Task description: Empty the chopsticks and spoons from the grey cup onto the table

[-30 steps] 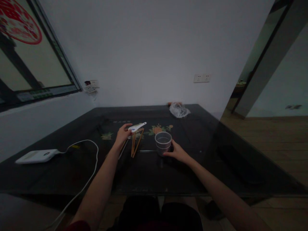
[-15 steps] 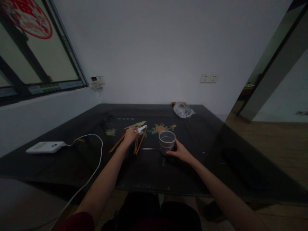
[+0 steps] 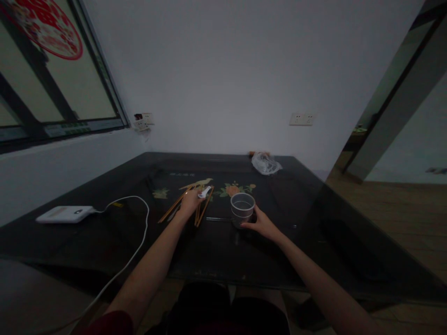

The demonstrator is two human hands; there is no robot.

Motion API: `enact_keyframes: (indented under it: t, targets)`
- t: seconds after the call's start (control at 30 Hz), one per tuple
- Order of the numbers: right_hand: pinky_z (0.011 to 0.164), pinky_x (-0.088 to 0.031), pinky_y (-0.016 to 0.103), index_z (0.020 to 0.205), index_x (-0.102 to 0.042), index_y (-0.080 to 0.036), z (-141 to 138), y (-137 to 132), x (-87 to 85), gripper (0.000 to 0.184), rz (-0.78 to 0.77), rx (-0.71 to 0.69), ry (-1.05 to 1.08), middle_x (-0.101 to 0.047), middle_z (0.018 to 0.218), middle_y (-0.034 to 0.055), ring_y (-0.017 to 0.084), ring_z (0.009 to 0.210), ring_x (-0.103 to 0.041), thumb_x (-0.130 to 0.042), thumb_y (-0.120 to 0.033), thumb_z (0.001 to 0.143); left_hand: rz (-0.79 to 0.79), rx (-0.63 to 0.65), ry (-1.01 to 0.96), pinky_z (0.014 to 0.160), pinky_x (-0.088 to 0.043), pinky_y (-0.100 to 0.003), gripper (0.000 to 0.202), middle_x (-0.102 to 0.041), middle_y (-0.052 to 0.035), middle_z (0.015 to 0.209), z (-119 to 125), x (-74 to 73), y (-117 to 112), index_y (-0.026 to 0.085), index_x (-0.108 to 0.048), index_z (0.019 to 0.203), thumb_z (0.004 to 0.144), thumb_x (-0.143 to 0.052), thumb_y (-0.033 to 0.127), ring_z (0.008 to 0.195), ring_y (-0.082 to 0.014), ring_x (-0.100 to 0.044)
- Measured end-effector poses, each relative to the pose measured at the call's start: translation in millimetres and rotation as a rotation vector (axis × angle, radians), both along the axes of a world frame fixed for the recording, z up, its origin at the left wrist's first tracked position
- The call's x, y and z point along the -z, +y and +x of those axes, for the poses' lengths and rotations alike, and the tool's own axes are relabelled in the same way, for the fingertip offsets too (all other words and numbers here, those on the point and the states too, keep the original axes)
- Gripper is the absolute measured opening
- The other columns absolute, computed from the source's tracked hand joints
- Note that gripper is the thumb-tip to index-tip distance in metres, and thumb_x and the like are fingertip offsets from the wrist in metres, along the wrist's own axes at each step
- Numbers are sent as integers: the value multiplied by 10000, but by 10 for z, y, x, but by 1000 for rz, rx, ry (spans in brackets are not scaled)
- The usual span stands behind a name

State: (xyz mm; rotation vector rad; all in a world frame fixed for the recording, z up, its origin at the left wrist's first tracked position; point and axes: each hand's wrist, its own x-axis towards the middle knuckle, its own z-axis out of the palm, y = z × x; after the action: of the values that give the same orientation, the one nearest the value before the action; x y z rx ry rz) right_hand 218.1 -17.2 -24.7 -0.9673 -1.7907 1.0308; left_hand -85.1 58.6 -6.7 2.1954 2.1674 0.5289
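Observation:
My left hand (image 3: pixel 190 204) is closed round a small white spoon (image 3: pixel 204 191) with a blue mark, low over several wooden chopsticks (image 3: pixel 202 211) that lie on the dark glass table (image 3: pixel 216 251). More chopsticks (image 3: pixel 171 211) stick out to the left of the hand. My right hand (image 3: pixel 261 224) wraps the lower right side of a clear plastic cup (image 3: pixel 242 208) that stands upright on the table. The cup is to the right of the chopsticks.
A white device (image 3: pixel 64 214) with a white cable (image 3: pixel 136 232) lies at the table's left. A crumpled clear plastic bag (image 3: pixel 266 164) sits at the far edge by the wall. Painted flowers (image 3: pixel 237 189) show under the glass. A doorway opens at the right.
My left hand has lowered the white spoon from above the table down onto the chopsticks. The right hand has stayed on the cup. The view shifted slightly.

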Motion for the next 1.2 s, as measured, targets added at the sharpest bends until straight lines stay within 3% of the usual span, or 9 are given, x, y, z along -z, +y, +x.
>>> enact_keyframes:
  t: [0.27, 0.5, 0.77, 1.2]
  targets:
    - [1073, -333, 454, 1311, -413, -197, 7, -6, -23, 812, 27, 16, -35, -557, 1286, 122, 276, 1237, -483, -797, -342, 611, 2, 29, 96, 860, -442, -311, 362, -654, -105, 1092, 36, 6, -55, 207, -636, 1075, 802, -601, 442, 1034, -243, -587]
    - [1060, -351, 448, 1312, -405, -184, 10, 14, 7, 817, 7, 17, -39, -549, 1290, 135, 273, 1216, -502, -797, -346, 613, 140, 96, 143, 1001, -359, -393, 452, -540, -125, 1258, 159, 61, -89, 197, -568, 1196, 824, -557, 455, 1177, -283, -469]
    - [1041, -376, 445, 1294, -424, -189, 8, 25, 27, 804, 6, 22, -34, -568, 1263, 127, 271, 1190, -523, -803, -343, 601, 62, 99, 182, 979, -366, -470, 355, -482, -94, 1327, 215, 168, -115, 256, -571, 1184, 843, -520, 340, 1236, -311, -394]
    - [1036, -385, 436, 1311, -393, -184, 16, 33, 48, 827, 13, 14, -48, -535, 1304, 136, 271, 1207, -510, -804, -351, 614, 3, 146, 168, 1046, -257, -516, 325, -485, -54, 1345, 44, 178, -44, 327, -601, 1164, 858, -499, 283, 1284, -302, -349]
